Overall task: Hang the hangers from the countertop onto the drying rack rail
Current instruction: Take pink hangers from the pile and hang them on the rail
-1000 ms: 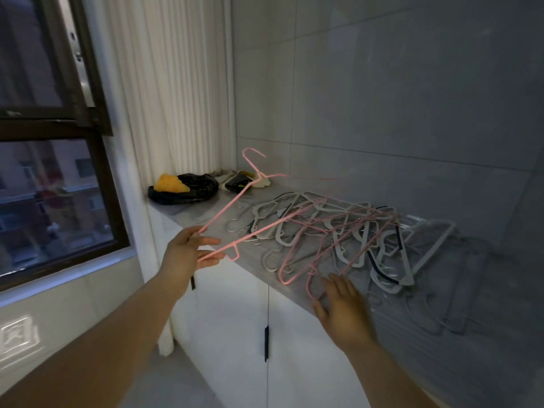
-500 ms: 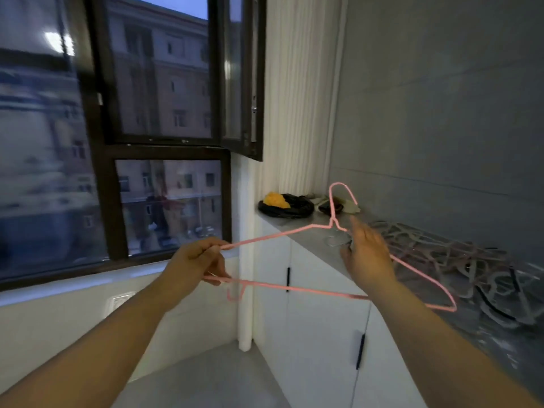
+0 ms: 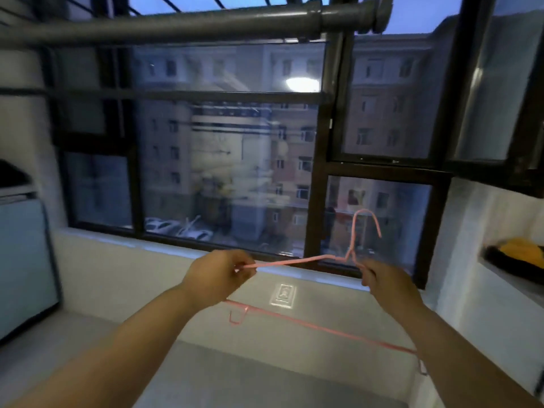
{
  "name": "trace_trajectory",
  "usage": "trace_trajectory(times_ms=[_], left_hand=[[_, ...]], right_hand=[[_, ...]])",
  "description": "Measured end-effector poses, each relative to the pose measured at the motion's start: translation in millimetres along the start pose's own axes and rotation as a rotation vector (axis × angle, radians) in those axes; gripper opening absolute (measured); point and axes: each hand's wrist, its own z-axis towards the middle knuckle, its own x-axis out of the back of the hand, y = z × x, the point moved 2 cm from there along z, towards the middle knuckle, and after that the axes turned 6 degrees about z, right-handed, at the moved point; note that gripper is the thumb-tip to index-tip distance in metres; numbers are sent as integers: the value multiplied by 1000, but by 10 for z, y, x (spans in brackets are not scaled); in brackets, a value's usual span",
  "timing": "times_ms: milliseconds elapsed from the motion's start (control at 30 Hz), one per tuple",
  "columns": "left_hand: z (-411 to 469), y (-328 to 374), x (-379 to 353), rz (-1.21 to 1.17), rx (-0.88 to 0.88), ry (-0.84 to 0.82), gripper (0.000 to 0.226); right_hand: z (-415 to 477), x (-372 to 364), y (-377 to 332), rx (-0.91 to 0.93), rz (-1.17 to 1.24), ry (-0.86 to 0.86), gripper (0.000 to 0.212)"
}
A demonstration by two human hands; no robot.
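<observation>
Gripping pink hanger (image 3: 294, 262) | thin wire, hook upright | both hands

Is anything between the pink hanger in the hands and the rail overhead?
Nothing visible. The left hand and right hand hold the pink hanger low, hook up, and the grey rail runs across the top of the view. Only open air lies between them; the window is behind.

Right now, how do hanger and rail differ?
Hanger is thin pink wire; rail is a thick grey tube. Hanger is bent, with a hook; rail runs straight. Hanger sits low, held by left hand and right hand; rail is overhead. Both run roughly left to right.
</observation>
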Motion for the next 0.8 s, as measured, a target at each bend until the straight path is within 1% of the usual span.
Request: trace_trajectory(times_ms=[33, 100, 233, 300, 367, 500, 600, 800], left_hand=[[25, -109, 63, 86, 28, 32, 18], [82, -323, 184, 145, 87, 64, 23], [186, -829, 490, 86, 215, 149, 20], [181, -1144, 681, 32, 302, 222, 18], [105, -1441, 883, 38, 403, 287, 17], [-237, -1949, 1273, 113, 578, 398, 18], [-520, -2355, 1538, 135, 692, 453, 18], [-1048, -3271, 2085, 161, 860, 596, 14]], right_hand=[[155, -146, -171, 39, 13, -43, 24], [470, -424, -571, 142, 58, -110, 23], [942, -886, -1487, 368, 149, -179, 27], [1082, -1089, -1942, 460, 217, -207, 25], [1187, -1285, -2358, 550, 272, -237, 23], [1241, -1668, -3120, 725, 279, -308, 23], [1190, -1965, -3691, 802, 347, -347, 24], [1030, -2492, -4974, 978, 365, -385, 27]])
